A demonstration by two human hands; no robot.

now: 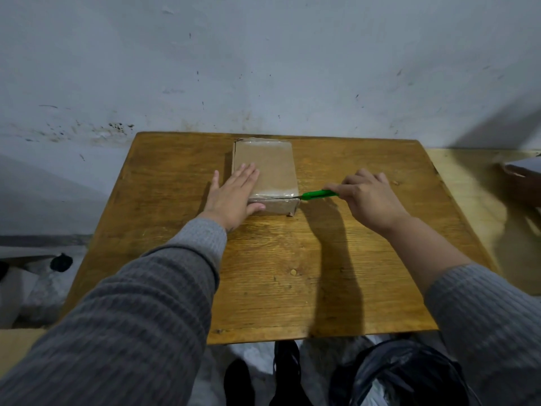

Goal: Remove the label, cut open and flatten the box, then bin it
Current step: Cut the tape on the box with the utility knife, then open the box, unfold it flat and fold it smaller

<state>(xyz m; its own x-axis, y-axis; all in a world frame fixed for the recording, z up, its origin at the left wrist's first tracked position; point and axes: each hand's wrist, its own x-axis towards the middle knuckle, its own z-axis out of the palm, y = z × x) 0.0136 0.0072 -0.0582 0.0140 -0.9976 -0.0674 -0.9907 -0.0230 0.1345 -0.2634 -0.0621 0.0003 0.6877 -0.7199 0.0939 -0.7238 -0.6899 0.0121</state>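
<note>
Flat brown cardboard box (pixel 265 171), taped with clear glossy tape, lies on the far-centre part of the worn wooden table top (pixel 263 273), its long axis running away from the person and its far end close to the table's back edge by the stained grey wall (pixel 263 60). Left hand (pixel 234 194) is spread flat, palm down, on the box's near-left corner; the fingers lie on the top face, the thumb wraps round the near side wall, and the little finger hangs off the left edge over the table. Right hand (pixel 369 194) is closed round the rear of a green-handled utility knife (pixel 319 194), held roughly level and pointing left. The blade tip meets the box at the near-right corner, on the seam between top face and near side wall. A dark slit runs along that seam from the right corner toward the middle; the top face is slightly lifted there. Both forearms wear grey ribbed knit sleeves (pixel 146 303), the right one pushed up the forearm. A dark plastic bag (pixel 404 373) sits on the floor under the table's near-right edge. Dark shoes (pixel 287 364) show below the near edge.
</note>
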